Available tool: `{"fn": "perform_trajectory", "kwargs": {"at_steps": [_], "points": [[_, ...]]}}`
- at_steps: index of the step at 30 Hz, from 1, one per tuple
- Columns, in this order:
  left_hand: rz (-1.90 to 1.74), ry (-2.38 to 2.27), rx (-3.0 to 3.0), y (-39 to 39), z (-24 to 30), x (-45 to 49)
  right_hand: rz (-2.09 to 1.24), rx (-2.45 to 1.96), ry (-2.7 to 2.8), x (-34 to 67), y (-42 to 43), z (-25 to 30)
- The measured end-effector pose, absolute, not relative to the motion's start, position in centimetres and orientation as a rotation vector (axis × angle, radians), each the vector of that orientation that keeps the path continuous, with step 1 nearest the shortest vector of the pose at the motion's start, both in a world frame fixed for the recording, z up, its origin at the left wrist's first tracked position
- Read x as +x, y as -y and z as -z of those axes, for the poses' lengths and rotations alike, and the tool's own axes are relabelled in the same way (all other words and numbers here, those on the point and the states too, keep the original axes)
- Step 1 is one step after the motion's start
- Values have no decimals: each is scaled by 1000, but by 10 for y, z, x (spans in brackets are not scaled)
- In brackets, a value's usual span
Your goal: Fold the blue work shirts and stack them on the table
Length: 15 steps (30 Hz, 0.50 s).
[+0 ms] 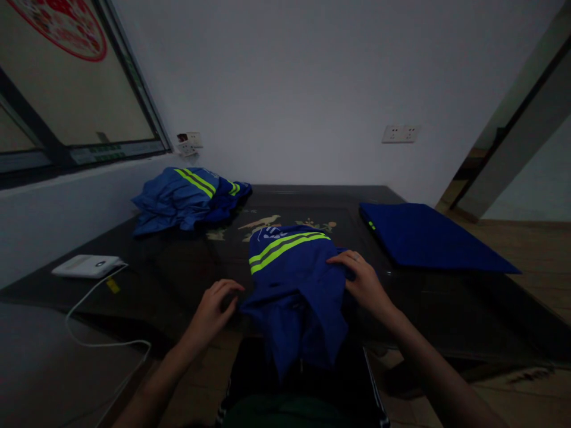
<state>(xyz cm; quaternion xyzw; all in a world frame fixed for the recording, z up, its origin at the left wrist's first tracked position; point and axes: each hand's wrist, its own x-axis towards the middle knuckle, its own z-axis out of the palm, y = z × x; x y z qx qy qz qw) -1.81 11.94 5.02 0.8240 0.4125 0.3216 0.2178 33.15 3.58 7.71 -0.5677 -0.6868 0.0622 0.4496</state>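
Observation:
A blue work garment (298, 279) with a yellow-green and grey reflective band and a white print lies bunched in front of me. Its lower part hangs over the table's near edge toward my lap. At its right side, my right hand (361, 279) has its fingers over the cloth, closed on the fabric edge; the thumb is partly hidden. My left hand (216, 306) hovers just left of the garment, with fingers curved, a gap between thumb and fingertips, and nothing held.
A crumpled heap of blue garments (178, 199) lies at the back left of the dark table (428, 309). A flat folded blue garment (437, 238) lies on the right. At the left edge is a white power bank (87, 266) with a white cable (107, 343) trailing down.

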Motion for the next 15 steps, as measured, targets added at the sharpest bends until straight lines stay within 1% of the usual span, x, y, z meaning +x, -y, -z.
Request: {"fn": "perform_trajectory", "kwargs": {"at_steps": [2, 5, 10, 12, 15], "points": [[-785, -1114, 2384, -112, -44, -7, -157, -1390, 1701, 334, -33, -78], [-773, -1051, 2347, -113, -39, 18, -253, -1356, 1797, 343, -26, -85], [-938, -864, 1882, -124, -41, 41, -473, -1315, 1901, 359, -16, -100], [-973, -857, 1758, -123, -42, 45, -468, -1325, 1881, 359, -19, -100], [-944, -789, 1751, -118, -40, 53, -388, -1327, 1866, 352, -28, -93]]}}
